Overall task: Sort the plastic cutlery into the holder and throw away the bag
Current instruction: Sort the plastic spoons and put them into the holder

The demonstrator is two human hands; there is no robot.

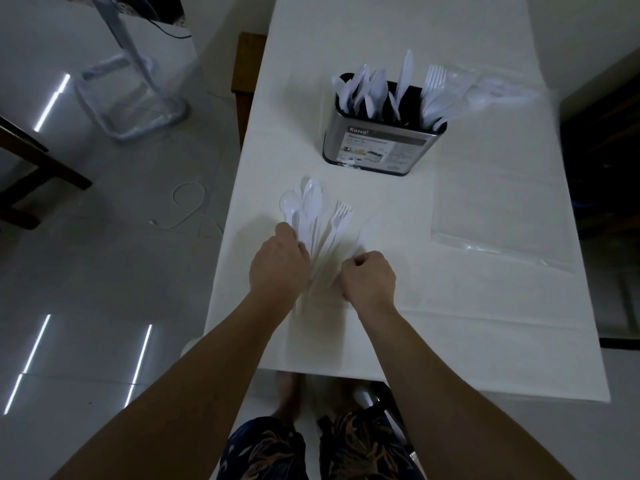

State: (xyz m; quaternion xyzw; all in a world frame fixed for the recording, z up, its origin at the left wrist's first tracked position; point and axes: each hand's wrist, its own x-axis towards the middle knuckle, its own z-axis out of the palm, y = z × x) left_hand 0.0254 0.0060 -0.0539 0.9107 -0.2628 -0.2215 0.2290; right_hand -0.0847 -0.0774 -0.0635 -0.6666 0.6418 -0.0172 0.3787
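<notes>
A steel cutlery holder (377, 143) with a black rim stands mid-table, holding white plastic spoons, knives and forks in separate sections. Nearer me, a loose pile of white spoons and forks (317, 216) fans out on the white tablecloth. My left hand (278, 266) holds the handles of that bunch, fingers curled over them. My right hand (369, 278) is curled beside the pile and pinches the handle of a white knife (366, 230) that lies to the right. A clear plastic bag (498, 216) lies flat at the right of the table.
Another clear bag (491, 88) lies behind the holder at the right. The white table (450, 341) is narrow, with its left edge near my left hand. A wooden chair (246, 81) stands at the far left edge. A white cable (187, 209) lies on the floor.
</notes>
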